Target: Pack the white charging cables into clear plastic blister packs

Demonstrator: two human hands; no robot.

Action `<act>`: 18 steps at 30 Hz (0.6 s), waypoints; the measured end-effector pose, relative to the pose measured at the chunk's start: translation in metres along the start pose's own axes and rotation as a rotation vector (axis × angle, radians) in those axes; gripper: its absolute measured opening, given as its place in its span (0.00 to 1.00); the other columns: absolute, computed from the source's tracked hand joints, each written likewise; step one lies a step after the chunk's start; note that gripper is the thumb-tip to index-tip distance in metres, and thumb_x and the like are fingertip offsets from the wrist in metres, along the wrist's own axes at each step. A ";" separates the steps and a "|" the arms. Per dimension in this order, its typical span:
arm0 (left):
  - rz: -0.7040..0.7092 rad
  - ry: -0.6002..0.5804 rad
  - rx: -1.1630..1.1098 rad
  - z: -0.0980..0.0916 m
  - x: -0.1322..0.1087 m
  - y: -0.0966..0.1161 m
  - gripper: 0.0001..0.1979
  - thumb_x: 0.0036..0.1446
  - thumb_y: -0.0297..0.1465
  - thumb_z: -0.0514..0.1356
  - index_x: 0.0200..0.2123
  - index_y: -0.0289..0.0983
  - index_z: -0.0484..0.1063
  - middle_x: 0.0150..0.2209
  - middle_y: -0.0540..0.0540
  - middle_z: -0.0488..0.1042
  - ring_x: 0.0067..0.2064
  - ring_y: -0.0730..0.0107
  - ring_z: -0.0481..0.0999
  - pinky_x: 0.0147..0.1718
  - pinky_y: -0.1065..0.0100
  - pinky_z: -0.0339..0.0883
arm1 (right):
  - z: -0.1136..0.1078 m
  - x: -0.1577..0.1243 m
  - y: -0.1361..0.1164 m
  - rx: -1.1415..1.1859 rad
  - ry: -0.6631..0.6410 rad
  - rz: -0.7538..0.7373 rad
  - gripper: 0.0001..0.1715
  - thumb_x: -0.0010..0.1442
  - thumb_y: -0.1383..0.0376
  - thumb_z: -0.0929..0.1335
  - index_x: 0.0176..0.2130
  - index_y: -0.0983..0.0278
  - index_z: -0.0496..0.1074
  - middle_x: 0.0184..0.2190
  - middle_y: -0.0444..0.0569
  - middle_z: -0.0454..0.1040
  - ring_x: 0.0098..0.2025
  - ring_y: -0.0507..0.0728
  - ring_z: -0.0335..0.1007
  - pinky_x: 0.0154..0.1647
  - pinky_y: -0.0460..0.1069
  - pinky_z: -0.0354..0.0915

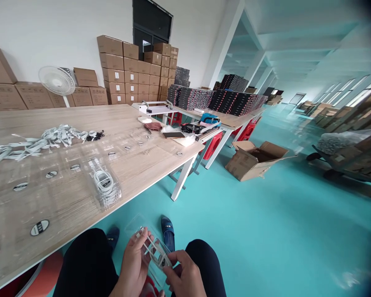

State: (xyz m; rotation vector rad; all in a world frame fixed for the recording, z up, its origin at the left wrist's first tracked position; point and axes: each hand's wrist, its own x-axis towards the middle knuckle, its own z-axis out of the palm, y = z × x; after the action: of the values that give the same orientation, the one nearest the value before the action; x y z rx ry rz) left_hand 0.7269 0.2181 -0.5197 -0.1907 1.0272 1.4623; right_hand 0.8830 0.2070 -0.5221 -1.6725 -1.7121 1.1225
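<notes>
Over my lap, a coiled white cable [156,252] lies in a clear plastic package [132,222]. My left hand [135,260] grips the package from the left, with its thumb on the cable's connector end. At the lower right of the coil, my right hand [185,270] has thumb and fingers closed on the cable; its fingertips are partly hidden. On the table nearby is a stack of packed cables [104,183] in clear plastic. Clear plastic packages with oval black-and-white labels [39,227] lie in rows on the tabletop.
Loose white cables [60,135] and small black pieces [94,135] lie on the wooden table [148,165]. An open cardboard box [250,165] stands on the floor at right. Stacked cartons [132,78] and a white fan [57,80] are behind the table.
</notes>
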 end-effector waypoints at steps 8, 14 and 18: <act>0.034 -0.027 -0.037 0.003 -0.010 0.002 0.06 0.58 0.28 0.67 0.39 0.36 0.74 0.36 0.46 0.77 0.37 0.67 0.81 0.38 0.65 0.79 | -0.005 0.009 0.011 0.273 0.087 0.127 0.15 0.42 0.60 0.77 0.24 0.60 0.69 0.21 0.40 0.65 0.26 0.53 0.60 0.28 0.49 0.55; -0.001 -0.065 -0.101 0.008 -0.012 0.006 0.03 0.60 0.26 0.65 0.39 0.36 0.75 0.33 0.48 0.77 0.34 0.68 0.81 0.35 0.66 0.79 | 0.002 -0.002 -0.001 1.062 -0.237 0.386 0.31 0.37 0.57 0.84 0.37 0.61 0.71 0.34 0.44 0.76 0.33 0.53 0.72 0.33 0.48 0.65; 0.017 -0.035 -0.164 0.006 -0.010 0.007 0.04 0.62 0.21 0.61 0.37 0.34 0.75 0.31 0.49 0.76 0.32 0.72 0.79 0.42 0.59 0.80 | 0.019 -0.008 0.006 1.197 -0.216 0.507 0.29 0.41 0.61 0.83 0.33 0.59 0.65 0.29 0.40 0.75 0.29 0.52 0.73 0.24 0.44 0.58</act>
State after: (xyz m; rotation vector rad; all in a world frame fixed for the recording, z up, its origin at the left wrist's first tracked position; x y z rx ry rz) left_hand 0.7259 0.2158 -0.5065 -0.2734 0.8825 1.5603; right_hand 0.8714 0.1942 -0.5356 -1.1626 -0.3785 2.0309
